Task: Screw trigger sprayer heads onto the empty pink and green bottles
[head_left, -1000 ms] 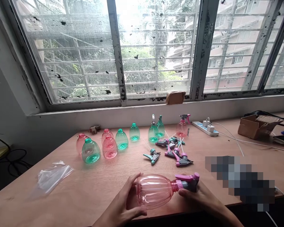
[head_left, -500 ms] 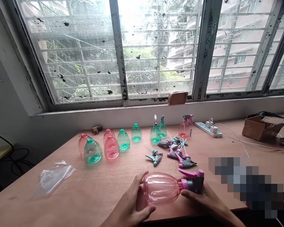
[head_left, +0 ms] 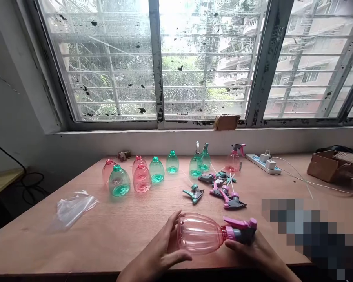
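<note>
A pink see-through spray bottle [head_left: 200, 234] lies on its side near the table's front edge. My left hand [head_left: 161, 250] cups its round base, fingers curled round it. My right hand [head_left: 250, 250] is closed on the pink and grey trigger head [head_left: 241, 229] that sits on the bottle's neck. Beyond them lie several loose trigger heads [head_left: 220, 190] with dip tubes. Open pink and green bottles [head_left: 135, 176] stand in a group at the left. Two green spray bottles [head_left: 200, 160] and a pink spray bottle [head_left: 233, 158] with heads on stand near the wall.
A crumpled clear plastic bag [head_left: 73, 207] lies at the left of the wooden table [head_left: 120, 227]. A white power strip [head_left: 263, 163] with plugs and cables runs at the back right. A cardboard box [head_left: 329, 164] sits far right. A blurred patch covers the front right.
The view has shifted, so everything sits a little further right. The trigger head has turned on the bottle's neck, its pink lever rotating upward. Both hands keep their hold.
</note>
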### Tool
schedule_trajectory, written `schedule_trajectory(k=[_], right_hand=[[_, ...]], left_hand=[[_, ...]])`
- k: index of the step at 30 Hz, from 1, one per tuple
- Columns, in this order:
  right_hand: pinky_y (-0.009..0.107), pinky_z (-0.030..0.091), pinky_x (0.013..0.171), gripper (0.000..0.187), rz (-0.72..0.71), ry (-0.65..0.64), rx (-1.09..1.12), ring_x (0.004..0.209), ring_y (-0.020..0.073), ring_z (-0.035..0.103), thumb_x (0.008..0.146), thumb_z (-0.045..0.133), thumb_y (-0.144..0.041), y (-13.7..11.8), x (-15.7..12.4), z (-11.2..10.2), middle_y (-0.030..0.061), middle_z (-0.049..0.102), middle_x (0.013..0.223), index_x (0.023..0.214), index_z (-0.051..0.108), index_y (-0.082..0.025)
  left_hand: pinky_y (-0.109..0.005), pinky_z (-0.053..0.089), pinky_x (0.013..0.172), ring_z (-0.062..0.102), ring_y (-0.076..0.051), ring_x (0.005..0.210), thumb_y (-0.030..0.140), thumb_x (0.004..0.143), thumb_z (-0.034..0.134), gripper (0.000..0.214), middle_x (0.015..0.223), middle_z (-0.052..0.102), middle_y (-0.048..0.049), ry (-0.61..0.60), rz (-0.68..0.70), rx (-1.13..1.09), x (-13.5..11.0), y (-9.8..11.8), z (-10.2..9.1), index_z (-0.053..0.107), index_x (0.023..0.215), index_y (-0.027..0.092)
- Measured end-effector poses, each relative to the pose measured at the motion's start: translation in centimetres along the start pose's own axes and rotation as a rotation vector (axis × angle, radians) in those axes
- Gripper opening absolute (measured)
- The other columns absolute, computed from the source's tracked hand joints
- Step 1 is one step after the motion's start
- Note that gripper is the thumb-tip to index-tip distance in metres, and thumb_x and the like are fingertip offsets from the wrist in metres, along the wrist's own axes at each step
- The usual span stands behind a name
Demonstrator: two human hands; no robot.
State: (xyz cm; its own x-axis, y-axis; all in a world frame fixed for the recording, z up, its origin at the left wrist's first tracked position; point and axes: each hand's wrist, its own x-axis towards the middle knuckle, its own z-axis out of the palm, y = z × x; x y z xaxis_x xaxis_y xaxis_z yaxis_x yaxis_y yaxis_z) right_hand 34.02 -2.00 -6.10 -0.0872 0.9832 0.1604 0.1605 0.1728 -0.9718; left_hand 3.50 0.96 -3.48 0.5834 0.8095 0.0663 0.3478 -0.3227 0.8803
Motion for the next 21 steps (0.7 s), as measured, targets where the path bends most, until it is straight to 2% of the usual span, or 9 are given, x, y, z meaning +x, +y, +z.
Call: schedule_trajectory(k=[3,6,9,11,12,14,17,21], right_hand=[[0.038,0.058,0.089,0.046,-0.003,-0.065,-0.013,0.097,0.0328,0.074,0.076,0.081,-0.049,-0.4,0.1,-0.3,0.0087,0.082,0.1,0.111,0.079,-0.02],[0.038,0.057,0.089,0.047,-0.002,-0.078,0.003,0.097,0.0321,0.074,0.077,0.081,-0.048,-0.5,0.2,-0.4,0.0078,0.082,0.1,0.115,0.077,-0.02],[0.039,0.057,0.088,0.047,-0.01,-0.077,0.004,0.097,0.0325,0.073,0.077,0.081,-0.047,-0.4,0.2,-0.3,0.0082,0.082,0.099,0.115,0.077,-0.02],[0.039,0.057,0.086,0.044,-0.022,-0.067,-0.005,0.095,0.033,0.073,0.076,0.081,-0.047,-0.3,0.2,-0.3,0.0087,0.082,0.096,0.11,0.079,-0.019],[0.039,0.057,0.085,0.044,-0.025,-0.06,-0.009,0.094,0.0331,0.073,0.076,0.081,-0.047,-0.2,0.2,-0.3,0.0089,0.082,0.094,0.108,0.079,-0.018],[0.039,0.058,0.082,0.043,-0.028,-0.029,-0.002,0.091,0.0327,0.074,0.076,0.082,-0.047,-0.1,0.2,-0.4,0.0091,0.082,0.093,0.107,0.079,-0.018],[0.038,0.059,0.079,0.041,-0.026,-0.006,0.018,0.087,0.0317,0.075,0.075,0.083,-0.046,0.1,0.2,-0.4,0.0088,0.082,0.089,0.104,0.079,-0.018],[0.036,0.059,0.075,0.045,-0.044,0.055,0.041,0.081,0.029,0.074,0.07,0.086,-0.043,0.3,0.1,-0.2,0.007,0.081,0.086,0.107,0.078,-0.019]], left_hand=[[-0.052,0.018,0.126,0.025,-0.035,0.153,0.044,0.079,0.081,0.112,0.168,0.024,-0.0114,0.029,0.053,0.142,0.0,-0.3,0.4,0.006,0.161,0.03],[-0.052,0.015,0.127,0.013,-0.037,0.155,0.053,0.074,0.083,0.12,0.17,0.015,-0.0092,0.013,0.04,0.204,-0.4,0.1,0.5,0.002,0.161,0.031],[-0.05,0.018,0.126,0.024,-0.033,0.153,0.065,0.088,0.062,0.1,0.168,0.024,-0.0107,0.029,0.019,0.029,-0.4,0.5,0.1,0.004,0.161,0.029],[-0.049,0.021,0.126,0.033,-0.031,0.15,0.064,0.095,0.049,0.081,0.164,0.033,-0.0122,0.031,0.012,-0.062,-0.1,0.4,-0.1,0.017,0.159,0.026],[-0.049,0.023,0.125,0.036,-0.031,0.149,0.062,0.095,0.051,0.076,0.162,0.037,-0.0124,0.026,0.013,-0.087,0.1,0.2,-0.2,0.024,0.157,0.026],[-0.047,0.028,0.124,0.04,-0.031,0.146,0.056,0.091,0.065,0.077,0.16,0.041,-0.0122,0.013,0.021,-0.115,0.4,-0.2,-0.1,0.031,0.154,0.027],[-0.046,0.033,0.121,0.045,-0.032,0.142,0.045,0.075,0.085,0.105,0.155,0.046,-0.0133,0.012,0.045,-0.115,0.5,-0.5,0.1,0.022,0.156,0.028],[-0.047,0.026,0.124,0.033,-0.034,0.149,0.033,0.069,0.09,0.107,0.159,0.042,-0.0079,0.053,-0.006,0.052,-0.2,0.7,0.2,0.027,0.156,0.033]])
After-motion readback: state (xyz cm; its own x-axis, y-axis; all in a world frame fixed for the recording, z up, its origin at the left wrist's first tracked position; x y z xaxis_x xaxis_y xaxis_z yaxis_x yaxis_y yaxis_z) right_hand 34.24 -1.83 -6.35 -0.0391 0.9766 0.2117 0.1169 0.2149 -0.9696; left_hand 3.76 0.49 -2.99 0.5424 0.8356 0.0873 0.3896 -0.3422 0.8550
